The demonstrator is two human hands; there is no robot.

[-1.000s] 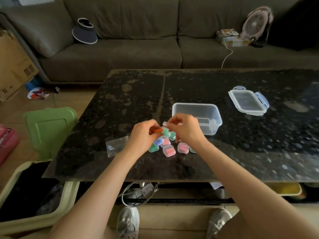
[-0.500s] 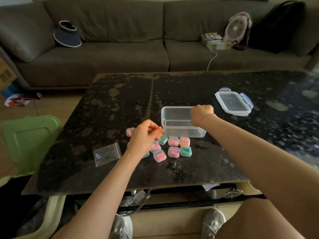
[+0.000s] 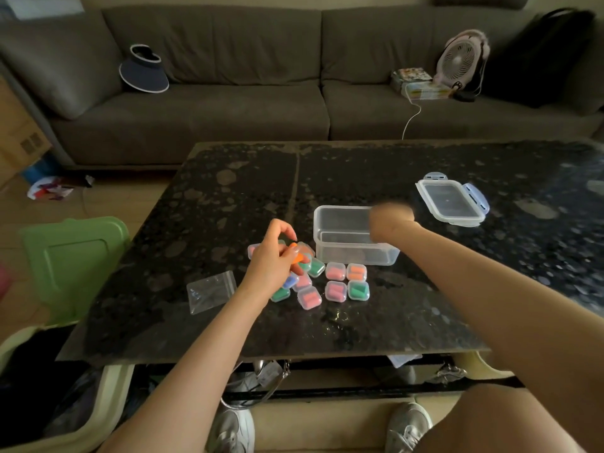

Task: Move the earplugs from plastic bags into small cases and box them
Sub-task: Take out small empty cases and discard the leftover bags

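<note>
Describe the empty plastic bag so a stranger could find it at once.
On the black stone table, look left of the cluster of small cases, beyond the left hand. The plastic bag lies flat there alone: clear, soft and colourless, unlike the rigid, colour-filled cases.

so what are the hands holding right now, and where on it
The left hand pinches an orange earplug at its end, between thumb and fingertips. The right hand is a blurred fist over the box; whether it holds anything cannot be told.

Small cases (image 3: 327, 282) lie before the container (image 3: 353, 253); its lid (image 3: 452, 204) right, bag (image 3: 210, 291) left.
</note>
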